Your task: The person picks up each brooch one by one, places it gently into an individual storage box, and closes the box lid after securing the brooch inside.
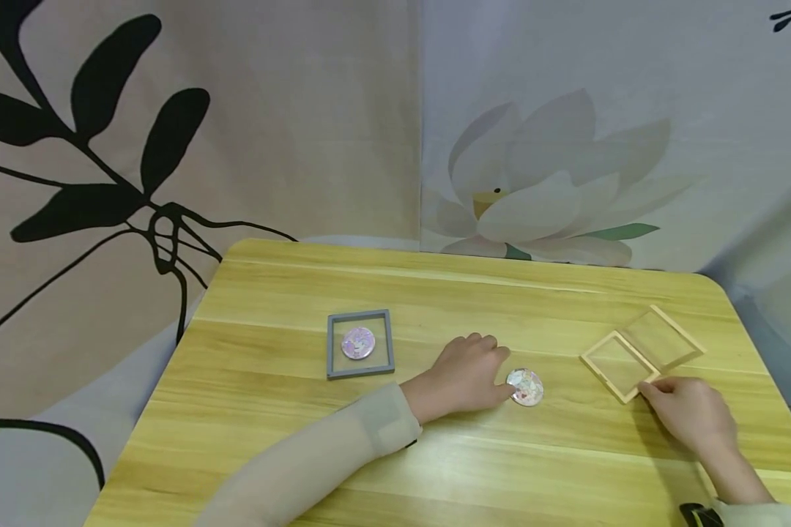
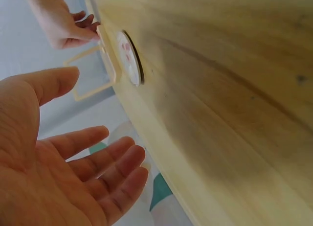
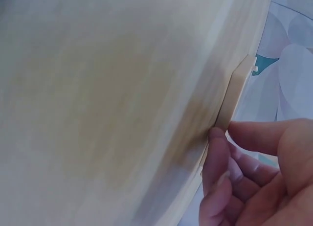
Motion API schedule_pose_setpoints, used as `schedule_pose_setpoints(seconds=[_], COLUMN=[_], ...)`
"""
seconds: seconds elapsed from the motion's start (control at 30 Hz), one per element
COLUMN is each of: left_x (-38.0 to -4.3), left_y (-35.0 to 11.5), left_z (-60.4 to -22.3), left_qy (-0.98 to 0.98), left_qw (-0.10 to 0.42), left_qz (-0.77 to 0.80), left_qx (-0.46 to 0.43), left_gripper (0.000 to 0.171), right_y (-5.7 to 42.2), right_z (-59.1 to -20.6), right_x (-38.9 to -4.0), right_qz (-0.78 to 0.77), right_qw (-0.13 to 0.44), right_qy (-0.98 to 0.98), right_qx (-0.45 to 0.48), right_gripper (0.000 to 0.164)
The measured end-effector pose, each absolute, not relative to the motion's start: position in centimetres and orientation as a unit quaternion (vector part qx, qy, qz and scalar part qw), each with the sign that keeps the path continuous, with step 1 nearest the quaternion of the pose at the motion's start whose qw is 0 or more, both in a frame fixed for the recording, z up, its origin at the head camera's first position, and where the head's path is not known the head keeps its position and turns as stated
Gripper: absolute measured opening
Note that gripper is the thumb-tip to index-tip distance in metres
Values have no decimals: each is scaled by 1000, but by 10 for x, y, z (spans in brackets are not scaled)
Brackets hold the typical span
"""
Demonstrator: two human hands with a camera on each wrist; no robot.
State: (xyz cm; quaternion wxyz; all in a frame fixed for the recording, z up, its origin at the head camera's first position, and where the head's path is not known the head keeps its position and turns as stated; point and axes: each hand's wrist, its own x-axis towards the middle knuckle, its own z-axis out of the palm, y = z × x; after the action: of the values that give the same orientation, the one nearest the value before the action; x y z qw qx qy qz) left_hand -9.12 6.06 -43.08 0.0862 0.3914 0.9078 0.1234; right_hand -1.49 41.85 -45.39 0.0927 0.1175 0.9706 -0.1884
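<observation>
My left hand [image 1: 468, 373] reaches over the middle of the table, its thumb tip at the left edge of a round, shiny whitish disc with reddish specks [image 1: 529, 388]. In the left wrist view its fingers are spread and loosely bent, with nothing between them. My right hand [image 1: 695, 416] pinches the near corner of a cream display frame [image 1: 638, 353] between thumb and fingertips. That frame lies unfolded like a book, with clear film in both halves. The right wrist view shows the thumb and forefinger on the frame's edge [image 3: 234, 96].
On the left of the table [image 1: 250, 417] lies a grey square frame [image 1: 361, 372] with a lilac shiny disc [image 1: 358, 342] in its clear middle. Behind the table hangs a curtain [image 1: 343, 146] printed with leaves and a pale flower.
</observation>
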Motion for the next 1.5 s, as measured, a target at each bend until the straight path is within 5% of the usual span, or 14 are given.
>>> schedule_pose_setpoints(seconds=[0.4,0.83,1.17,1.5], left_x=[-88,-83,-90,-94], left_y=[88,98,103,109], left_z=[-439,-454,-451,-449], left_qy=[892,884,883,879], left_qw=[105,97,143,173], left_qz=[32,-21,10,38], left_qx=[439,457,447,443], left_gripper=[65,57,58,33], right_y=[409,403,395,388], right_z=[-455,-455,-459,-459], right_x=[-17,-17,-13,-10], right_qz=[-204,-221,-232,-246], right_qw=[79,91,71,78], right_qy=[971,967,968,964], right_qx=[98,85,69,67], right_gripper=[38,39,32,33])
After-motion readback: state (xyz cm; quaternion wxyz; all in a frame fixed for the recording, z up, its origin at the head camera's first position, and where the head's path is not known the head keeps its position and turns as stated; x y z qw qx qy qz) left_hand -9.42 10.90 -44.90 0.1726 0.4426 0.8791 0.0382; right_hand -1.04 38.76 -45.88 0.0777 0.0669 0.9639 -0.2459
